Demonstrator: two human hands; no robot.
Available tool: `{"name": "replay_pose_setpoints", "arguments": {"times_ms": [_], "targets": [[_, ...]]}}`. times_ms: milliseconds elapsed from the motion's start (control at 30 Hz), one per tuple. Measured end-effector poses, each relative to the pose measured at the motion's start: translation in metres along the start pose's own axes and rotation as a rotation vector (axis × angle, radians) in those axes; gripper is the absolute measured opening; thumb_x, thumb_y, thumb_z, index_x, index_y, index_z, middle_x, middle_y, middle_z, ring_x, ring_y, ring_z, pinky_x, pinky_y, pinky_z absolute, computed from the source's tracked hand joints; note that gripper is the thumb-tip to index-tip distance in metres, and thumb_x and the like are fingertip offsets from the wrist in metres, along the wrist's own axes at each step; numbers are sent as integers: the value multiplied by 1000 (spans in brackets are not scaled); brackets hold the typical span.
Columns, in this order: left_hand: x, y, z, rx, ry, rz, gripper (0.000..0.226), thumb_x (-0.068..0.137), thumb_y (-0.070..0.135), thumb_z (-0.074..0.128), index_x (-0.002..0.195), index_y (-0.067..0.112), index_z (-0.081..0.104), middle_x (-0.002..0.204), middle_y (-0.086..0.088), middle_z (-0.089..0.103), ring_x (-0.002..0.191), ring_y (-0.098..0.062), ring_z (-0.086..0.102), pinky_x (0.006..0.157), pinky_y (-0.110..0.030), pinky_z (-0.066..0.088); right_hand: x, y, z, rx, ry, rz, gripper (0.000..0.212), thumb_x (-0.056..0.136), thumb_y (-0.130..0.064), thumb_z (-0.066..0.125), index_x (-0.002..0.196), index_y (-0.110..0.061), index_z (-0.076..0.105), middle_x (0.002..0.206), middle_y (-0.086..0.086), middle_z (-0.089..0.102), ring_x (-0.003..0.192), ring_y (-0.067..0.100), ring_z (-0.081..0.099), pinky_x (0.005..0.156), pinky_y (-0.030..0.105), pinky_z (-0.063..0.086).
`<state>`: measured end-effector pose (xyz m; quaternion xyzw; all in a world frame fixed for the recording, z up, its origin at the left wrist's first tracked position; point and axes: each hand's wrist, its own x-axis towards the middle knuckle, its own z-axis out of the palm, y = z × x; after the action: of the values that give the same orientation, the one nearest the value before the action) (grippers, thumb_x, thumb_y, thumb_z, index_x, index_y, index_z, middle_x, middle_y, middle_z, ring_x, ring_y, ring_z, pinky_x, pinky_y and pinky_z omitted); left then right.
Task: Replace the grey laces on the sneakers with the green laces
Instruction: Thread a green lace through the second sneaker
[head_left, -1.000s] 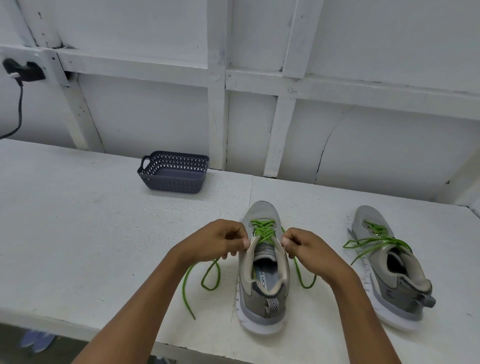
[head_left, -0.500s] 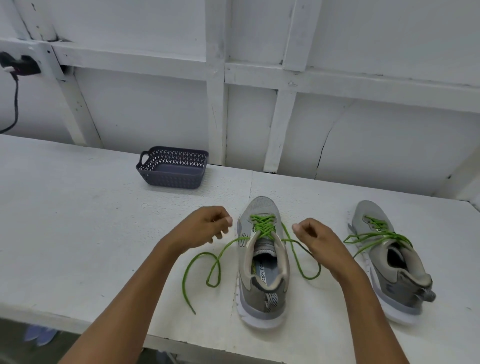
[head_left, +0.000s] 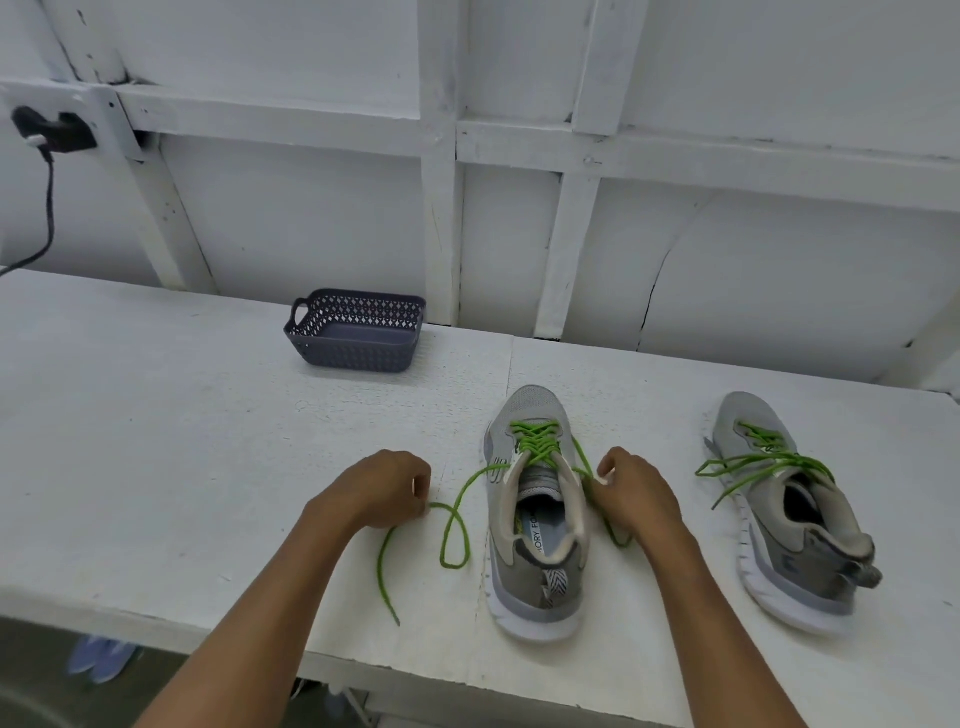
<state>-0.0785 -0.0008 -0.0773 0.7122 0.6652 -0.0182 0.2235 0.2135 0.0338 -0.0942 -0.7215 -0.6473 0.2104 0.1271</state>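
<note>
Head view, lower centre: I watch left hand (head_left: 382, 488) and right hand (head_left: 631, 493), now drawn outward from the sneaker (head_left: 530, 408) on the counter (head_left: 182, 441), each pinching its green lace (head_left: 537, 447), so threading looks finished, tying next.

Grey mesh-cloth sneaker (head_left: 527, 410) is showing matt; green braided lace (head_left: 535, 444) is lying on rough white-painted tabletop (head_left: 156, 441); dark perforated plastic basket (head_left: 358, 358) is looking matt.

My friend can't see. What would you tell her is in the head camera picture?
A person's left hand and right hand each pinch a side of the green lace threaded through a grey sneaker on a white table. A second sneaker, also green-laced, sits to its right; a dark basket stands farther back.
</note>
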Motion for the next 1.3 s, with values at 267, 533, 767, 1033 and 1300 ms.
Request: {"name": "replay_pose_setpoints", "arguments": {"times_ms": [267, 533, 767, 1033, 1300], "targets": [[2, 18, -15, -681, 227, -24, 10, 95, 9, 54, 98, 17, 58, 72, -4, 70, 53, -14, 55, 49, -25, 45, 2, -7, 1, 232, 38, -2, 6, 87, -15, 57, 84, -12, 61, 80, -1, 63, 77, 20, 58, 61, 28, 42], [9, 33, -46, -1429, 194, 58, 18, 94, 1, 53, 109, 2, 64, 100, -12, 76, 73, -27, 72, 63, -29, 59, 9, -7, -18, 631, 87, 10, 10, 92, -10, 56, 95, -19, 60, 83, 1, 70, 74, 16, 61, 62, 26, 44], [31, 35, -30, -601, 460, -62, 20, 87, 31, 73, 75, 15, 69, 67, 2, 65, 63, -12, 57, 60, -26, 43, 19, -9, -23, 843, -70, 107, 22, 90, 5, 50, 102, -9, 63, 86, 9, 70, 70, 18, 60, 64, 28, 51], [35, 50, -53, -1215, 331, -15, 10, 97, 11, 59, 91, 4, 64, 69, -9, 62, 50, -14, 48, 51, -29, 49, 22, -22, -35, 1120, -46, 51, 10, 96, -1, 55, 91, -6, 62, 87, 11, 66, 71, 19, 60, 63, 28, 53], [41, 92, -70, -1206, 226, 68, 16, 96, 13, 57, 94, 4, 70, 62, -4, 54, 43, -10, 33, 43, -22, 28, 16, -64, -58, 1375, -68, -171, 11, 93, 3, 57, 97, -5, 65, 86, 8, 73, 69, 12, 63, 67, 24, 54]]}}
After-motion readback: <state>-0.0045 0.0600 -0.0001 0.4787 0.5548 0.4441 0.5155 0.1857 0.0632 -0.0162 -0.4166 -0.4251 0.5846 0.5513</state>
